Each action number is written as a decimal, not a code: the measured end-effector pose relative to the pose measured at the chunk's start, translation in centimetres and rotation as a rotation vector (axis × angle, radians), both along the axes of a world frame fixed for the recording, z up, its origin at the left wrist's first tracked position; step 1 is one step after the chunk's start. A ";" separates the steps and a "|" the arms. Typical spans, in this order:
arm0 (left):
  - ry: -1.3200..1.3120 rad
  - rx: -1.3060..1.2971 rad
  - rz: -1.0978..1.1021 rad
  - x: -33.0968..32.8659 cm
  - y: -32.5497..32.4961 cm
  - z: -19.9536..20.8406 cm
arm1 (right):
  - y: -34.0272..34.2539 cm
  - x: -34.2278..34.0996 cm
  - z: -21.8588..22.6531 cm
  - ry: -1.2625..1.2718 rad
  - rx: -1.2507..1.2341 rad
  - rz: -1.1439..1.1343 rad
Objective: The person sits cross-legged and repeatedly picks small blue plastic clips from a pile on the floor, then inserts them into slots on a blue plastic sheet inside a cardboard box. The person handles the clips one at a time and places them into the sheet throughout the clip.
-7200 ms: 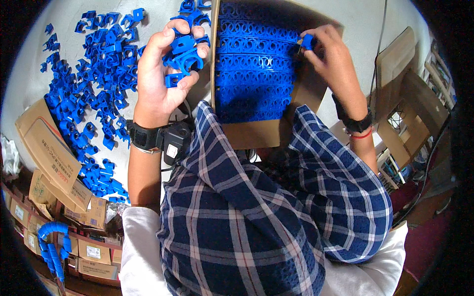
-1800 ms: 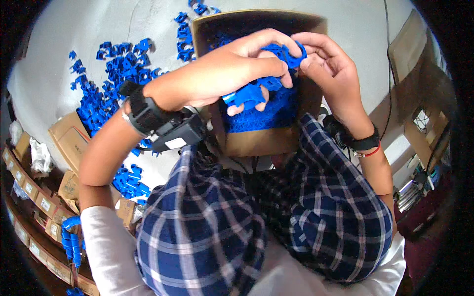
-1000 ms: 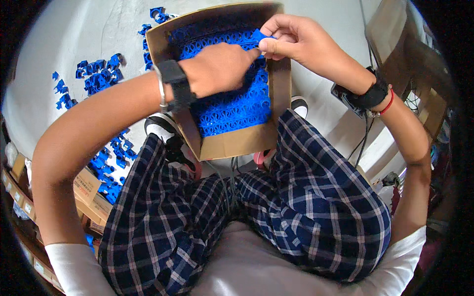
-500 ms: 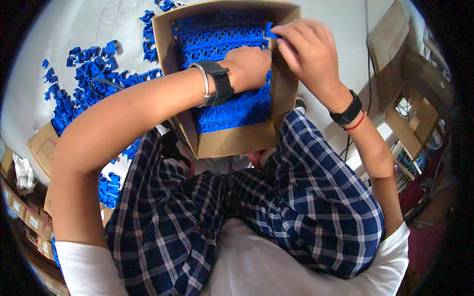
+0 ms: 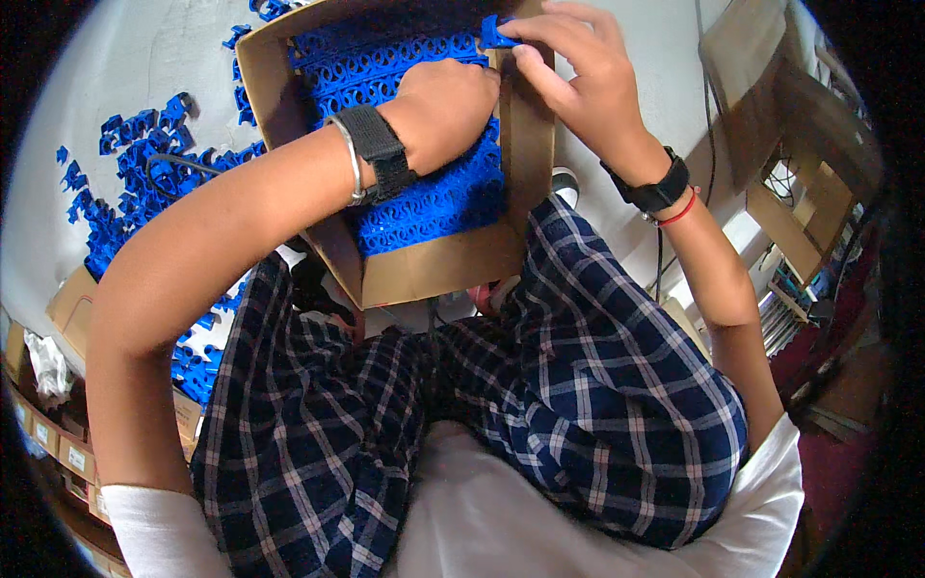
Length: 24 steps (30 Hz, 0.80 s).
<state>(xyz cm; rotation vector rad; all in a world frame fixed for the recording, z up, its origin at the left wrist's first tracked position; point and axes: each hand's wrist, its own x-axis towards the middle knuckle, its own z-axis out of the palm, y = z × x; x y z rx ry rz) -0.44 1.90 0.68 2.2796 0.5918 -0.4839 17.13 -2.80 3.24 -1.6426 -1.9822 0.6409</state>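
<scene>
since the earliest view, my left hand (image 5: 448,111) has gone from beside the cardboard box (image 5: 438,270), where it cradled several clips, to inside it, over the rows of blue clips (image 5: 424,217). compared with a second ago it sits further toward the box's right wall, and my right hand (image 5: 506,40) has loosened from a tight pinch, its outer fingers now lifted.

that right hand has one blue clip (image 5: 494,34) between thumb and forefinger, at the far right end of the box, just beside the wall. my left is curled with its back up, fingers tucked under; i cannot tell whether it grips anything. loose clips (image 5: 145,183) lie scattered on the floor to my left.

what worries me most is the light fingertip hold: if the clip twists or catches the cardboard edge, it could spring free and drop between the row ends and the wall. my left knuckles hide part of the rows, so a crooked clip beneath could go unnoticed, and bearing down there might tilt its neighbours. my left forearm also reaches over the box's left side; leaning on it could drag the wall and shift the rows. the silver bangle (image 5: 349,162) hangs close enough to snag a clip's open ring.
</scene>
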 end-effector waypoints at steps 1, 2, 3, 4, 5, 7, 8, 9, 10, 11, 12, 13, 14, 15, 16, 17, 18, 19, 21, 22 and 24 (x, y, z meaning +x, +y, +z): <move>0.003 -0.003 -0.016 0.1 0.0 0.1 | 0.0 -0.2 0.0 0.058 0.017 -0.054; 0.010 -0.002 -0.029 0.2 0.1 0.2 | 0.0 -0.5 -0.1 0.116 0.032 -0.107; 0.012 -0.002 -0.025 0.2 0.1 0.2 | 0.0 -0.6 -0.1 0.174 0.047 -0.161; 0.019 0.003 -0.018 0.3 0.1 0.2 | 0.0 -0.6 -0.2 0.164 0.045 -0.162; 0.031 0.014 -0.011 0.3 0.1 0.2 | 0.0 -0.6 -0.2 0.153 0.044 -0.162; 0.030 0.026 0.003 0.4 0.1 0.3 | 0.0 -0.4 -0.3 0.162 0.033 -0.177; 0.033 0.038 0.011 0.4 0.0 0.3 | 0.0 -0.4 -0.3 0.181 0.026 -0.191; 0.036 0.046 -0.012 0.4 0.1 0.4 | 0.0 -0.4 -0.3 0.201 0.016 -0.205; 0.038 0.055 -0.035 0.4 0.2 0.5 | 0.1 -0.4 -0.3 0.208 0.020 -0.208; 0.057 0.068 -0.059 0.5 0.3 0.5 | 0.1 -0.3 -0.4 0.214 0.023 -0.212; 0.047 0.089 -0.095 0.7 0.4 0.6 | 0.1 -0.3 -0.4 0.221 0.026 -0.214; 0.054 0.115 -0.133 1.0 0.4 0.7 | 0.1 -0.3 -0.4 0.224 0.026 -0.216; 0.069 0.143 -0.173 1.3 0.5 0.7 | 0.2 -0.4 -0.4 0.227 0.026 -0.217; 0.072 0.137 -0.152 1.5 0.5 0.7 | 0.1 -0.4 -0.4 0.230 0.028 -0.218; 0.073 0.153 -0.175 1.7 0.5 0.8 | 0.0 -0.4 -0.4 0.250 -0.001 -0.243; 0.074 0.167 -0.195 1.8 0.5 0.7 | -0.1 -0.5 -0.4 0.270 -0.030 -0.270; 0.085 0.178 -0.216 1.8 0.4 0.7 | -0.2 -0.5 -0.4 0.291 -0.061 -0.296; 0.080 0.189 -0.230 1.9 0.3 0.6 | -0.3 -0.4 -0.4 0.294 -0.069 -0.304; 0.093 0.211 -0.262 1.8 0.1 0.3 | -0.3 -0.4 -0.3 0.302 -0.082 -0.319; 0.066 0.222 -0.242 1.8 0.0 0.1 | -0.4 -0.3 -0.3 0.326 -0.099 -0.343; 0.024 0.250 -0.202 1.6 -0.3 -0.2 | -0.5 -0.2 -0.2 0.376 -0.134 -0.390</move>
